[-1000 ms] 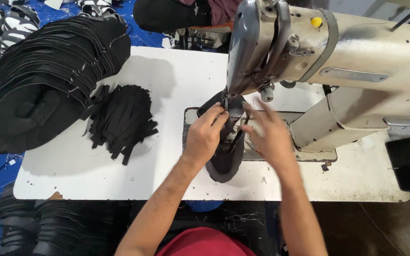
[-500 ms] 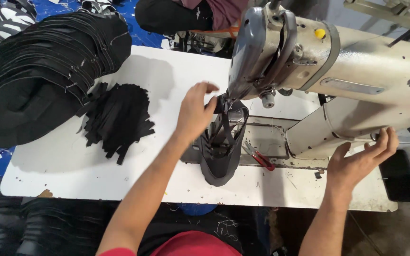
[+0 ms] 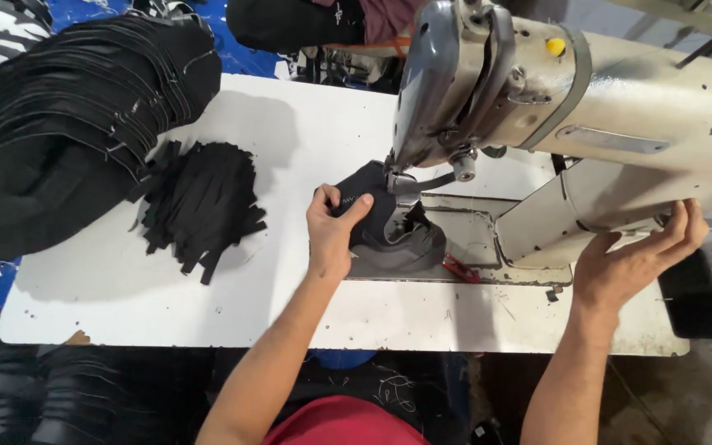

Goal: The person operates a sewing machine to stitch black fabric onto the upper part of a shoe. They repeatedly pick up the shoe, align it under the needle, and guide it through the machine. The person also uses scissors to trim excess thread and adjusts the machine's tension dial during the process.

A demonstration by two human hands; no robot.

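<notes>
Black strip pile (image 3: 199, 206) beside stacked black pieces (image 3: 76, 124)

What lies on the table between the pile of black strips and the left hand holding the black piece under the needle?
Nothing: in the head view, bare white table separates the pile of black strips from the left hand gripping the black piece.

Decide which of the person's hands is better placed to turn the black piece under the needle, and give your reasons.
The left hand, probably. It already grips the black piece beside the sewing machine head. The right hand is off at the machine's right end, palm up under its body, apart from the piece.
</notes>
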